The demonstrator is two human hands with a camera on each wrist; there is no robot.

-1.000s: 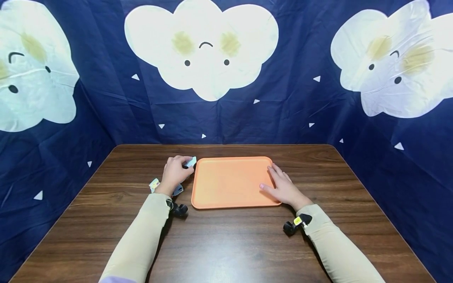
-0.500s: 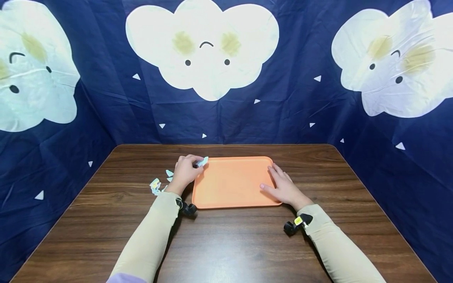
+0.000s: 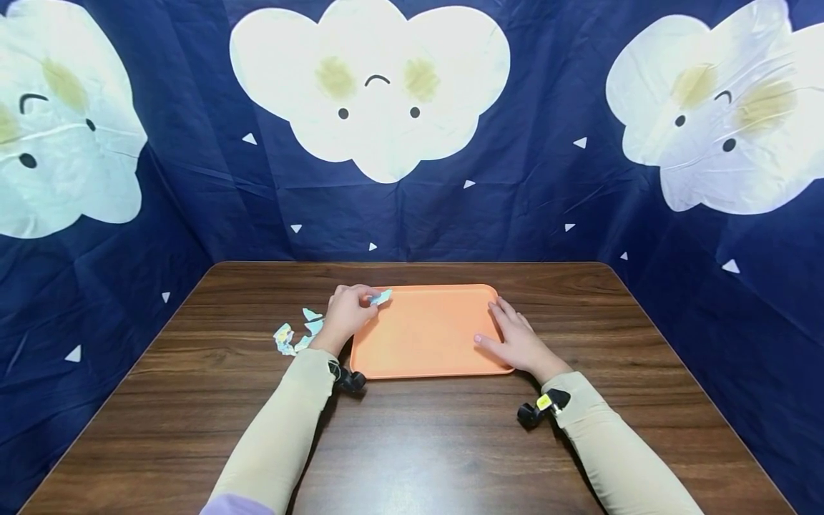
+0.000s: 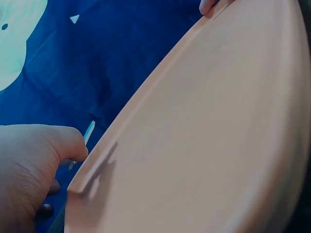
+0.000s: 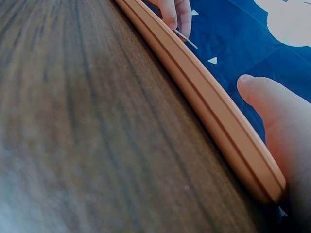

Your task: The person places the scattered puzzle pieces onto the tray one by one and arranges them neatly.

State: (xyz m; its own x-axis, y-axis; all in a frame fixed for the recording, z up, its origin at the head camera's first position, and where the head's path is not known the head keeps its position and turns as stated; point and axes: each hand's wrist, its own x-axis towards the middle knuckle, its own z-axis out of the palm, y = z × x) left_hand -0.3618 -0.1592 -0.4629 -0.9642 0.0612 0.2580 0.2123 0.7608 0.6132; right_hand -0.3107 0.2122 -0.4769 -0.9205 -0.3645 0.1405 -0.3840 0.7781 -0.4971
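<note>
My left hand (image 3: 347,313) pinches a thin, flat, irregular light-blue piece (image 3: 382,297) above the upper left corner of an orange tray (image 3: 425,336). Seen edge-on in the left wrist view, that piece (image 4: 89,131) stands out from between thumb and finger, and a shadow falls on the tray close by. My right hand (image 3: 520,345) rests at the tray's right rim, fingers spread and thumb reaching over the tray. In the right wrist view its thumb (image 5: 272,104) shows over the tray's edge (image 5: 209,107).
Several similar light-blue and yellow pieces (image 3: 283,339) lie on the wooden table (image 3: 412,436) left of the tray, partly behind my left wrist. Dark blue cloth (image 3: 399,222) with white clouds hangs around the table's back and sides.
My left hand has moved right with the piece, from beside the tray to over its left part. More of the loose pieces now show. The right hand and tray have stayed put.
</note>
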